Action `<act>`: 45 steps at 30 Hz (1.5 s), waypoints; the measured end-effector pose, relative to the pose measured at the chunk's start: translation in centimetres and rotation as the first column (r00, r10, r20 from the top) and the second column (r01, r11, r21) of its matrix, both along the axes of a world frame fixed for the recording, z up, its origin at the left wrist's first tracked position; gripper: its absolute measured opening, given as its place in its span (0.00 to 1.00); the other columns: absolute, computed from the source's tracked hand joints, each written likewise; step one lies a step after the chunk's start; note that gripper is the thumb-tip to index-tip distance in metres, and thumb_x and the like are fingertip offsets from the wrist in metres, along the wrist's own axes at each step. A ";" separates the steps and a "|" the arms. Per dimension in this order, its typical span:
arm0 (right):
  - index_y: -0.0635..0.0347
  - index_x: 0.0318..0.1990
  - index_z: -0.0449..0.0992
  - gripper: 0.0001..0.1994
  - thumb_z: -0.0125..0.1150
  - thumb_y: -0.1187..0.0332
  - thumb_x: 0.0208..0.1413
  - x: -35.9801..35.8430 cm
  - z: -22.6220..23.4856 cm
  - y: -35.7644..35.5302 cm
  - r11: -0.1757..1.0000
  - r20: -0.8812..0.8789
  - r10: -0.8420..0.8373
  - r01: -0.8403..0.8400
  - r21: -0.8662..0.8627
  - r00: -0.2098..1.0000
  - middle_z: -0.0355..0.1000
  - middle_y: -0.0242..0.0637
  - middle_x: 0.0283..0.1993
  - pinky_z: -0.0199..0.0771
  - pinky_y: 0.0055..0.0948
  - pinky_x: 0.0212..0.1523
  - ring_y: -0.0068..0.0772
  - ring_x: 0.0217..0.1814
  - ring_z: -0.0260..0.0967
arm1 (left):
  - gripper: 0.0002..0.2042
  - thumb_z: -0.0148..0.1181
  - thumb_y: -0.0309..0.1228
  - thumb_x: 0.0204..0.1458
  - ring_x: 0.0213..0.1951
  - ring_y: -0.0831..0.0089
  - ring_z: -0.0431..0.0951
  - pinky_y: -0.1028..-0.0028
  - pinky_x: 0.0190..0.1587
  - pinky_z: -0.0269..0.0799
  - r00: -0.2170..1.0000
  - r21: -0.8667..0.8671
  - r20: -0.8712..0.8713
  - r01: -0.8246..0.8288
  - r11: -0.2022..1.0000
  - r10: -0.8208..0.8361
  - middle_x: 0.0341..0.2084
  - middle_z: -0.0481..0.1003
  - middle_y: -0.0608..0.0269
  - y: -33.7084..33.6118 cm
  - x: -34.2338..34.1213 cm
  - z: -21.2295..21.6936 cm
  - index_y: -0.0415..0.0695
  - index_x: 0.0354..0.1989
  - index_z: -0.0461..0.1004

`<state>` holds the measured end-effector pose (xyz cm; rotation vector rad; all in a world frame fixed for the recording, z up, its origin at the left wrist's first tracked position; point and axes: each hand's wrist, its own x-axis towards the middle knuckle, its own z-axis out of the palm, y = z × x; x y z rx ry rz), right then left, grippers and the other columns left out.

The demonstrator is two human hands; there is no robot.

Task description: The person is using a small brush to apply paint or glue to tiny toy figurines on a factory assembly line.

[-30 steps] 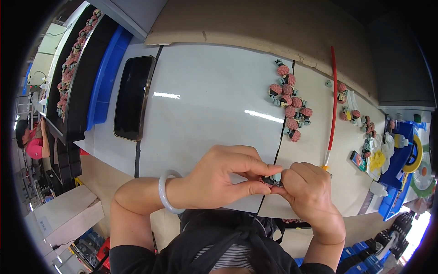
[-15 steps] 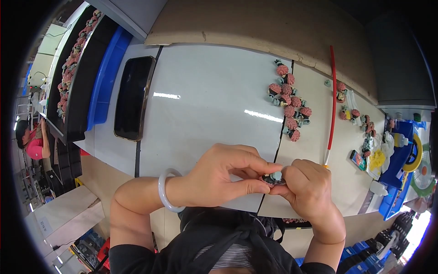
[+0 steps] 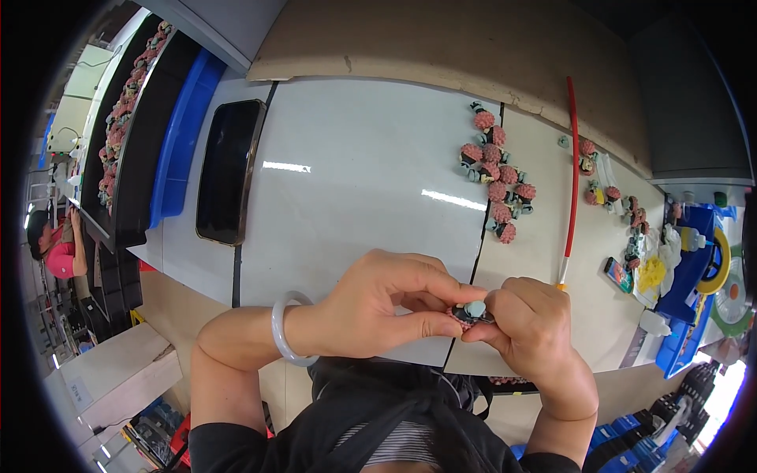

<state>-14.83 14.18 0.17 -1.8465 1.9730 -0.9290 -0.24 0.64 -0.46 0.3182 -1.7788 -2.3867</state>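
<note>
In front of my body, my left hand (image 3: 394,303) pinches a small figurine (image 3: 471,310) between thumb and fingers. It has pale teal, black and pink parts. My right hand (image 3: 527,322) is closed at the figurine's right side, its thumb and curled forefinger touching that end; whatever else those fingers may hold is hidden. A group of similar figurines (image 3: 498,173) with knobbly pink tops lies on the table beyond my hands. A few more figurines (image 3: 634,225) lie farther right.
A dark phone (image 3: 230,169) lies on the white table (image 3: 339,197) at left, by a blue tray (image 3: 183,142). A red stick (image 3: 572,165) lies at right. Blue bins (image 3: 684,292) and a yellow tape roll (image 3: 716,264) stand at far right. Another person (image 3: 59,248) works at far left.
The figurine has turned slightly between my fingers, showing more of its teal part. Both hands stay in nearly the same place.
</note>
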 end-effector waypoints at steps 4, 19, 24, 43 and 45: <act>0.58 0.15 0.62 0.21 0.60 0.51 0.36 -0.1 0.1 0.1 1.000 -0.035 0.026 -0.026 0.001 0.999 0.54 0.31 0.12 0.53 0.29 0.13 0.31 0.13 0.55 | 0.15 0.60 0.15 0.41 0.32 0.74 0.75 0.79 0.34 0.75 1.000 0.022 -0.006 0.008 1.000 -0.008 0.30 0.73 0.56 0.0 -0.1 0.0 0.35 0.41 0.73; 0.59 0.16 0.62 0.20 0.61 0.52 0.36 0.1 0.2 0.1 1.000 -0.040 0.015 -0.014 0.025 0.999 0.55 0.31 0.13 0.54 0.29 0.14 0.32 0.14 0.56 | 0.15 0.61 0.16 0.40 0.31 0.73 0.75 0.78 0.34 0.76 1.000 -0.034 -0.021 -0.002 0.999 0.001 0.29 0.73 0.55 -0.1 0.0 0.0 0.35 0.40 0.73; 0.59 0.17 0.63 0.19 0.62 0.54 0.36 0.0 0.4 0.1 0.997 -0.042 0.052 -0.050 0.052 0.998 0.56 0.32 0.14 0.55 0.29 0.15 0.32 0.14 0.57 | 0.15 0.62 0.16 0.40 0.30 0.74 0.75 0.79 0.33 0.76 1.000 -0.062 -0.013 -0.012 0.998 0.011 0.28 0.73 0.56 0.0 -0.1 0.1 0.36 0.40 0.74; 0.59 0.17 0.61 0.19 0.62 0.55 0.37 0.2 0.5 0.1 0.998 -0.098 0.007 -0.001 0.060 0.995 0.55 0.33 0.14 0.54 0.30 0.15 0.34 0.15 0.56 | 0.16 0.65 0.19 0.37 0.26 0.75 0.74 0.80 0.28 0.70 0.997 -0.278 -0.050 -0.065 0.958 0.053 0.24 0.74 0.59 -0.1 -0.2 0.0 0.39 0.38 0.75; 0.59 0.17 0.61 0.19 0.62 0.55 0.37 0.1 0.4 0.2 0.998 -0.111 0.021 -0.014 0.058 0.994 0.54 0.33 0.14 0.54 0.30 0.15 0.34 0.14 0.56 | 0.16 0.65 0.19 0.37 0.26 0.75 0.74 0.80 0.28 0.70 0.997 -0.281 -0.054 -0.065 0.957 0.052 0.24 0.74 0.59 0.0 -0.2 0.0 0.39 0.38 0.76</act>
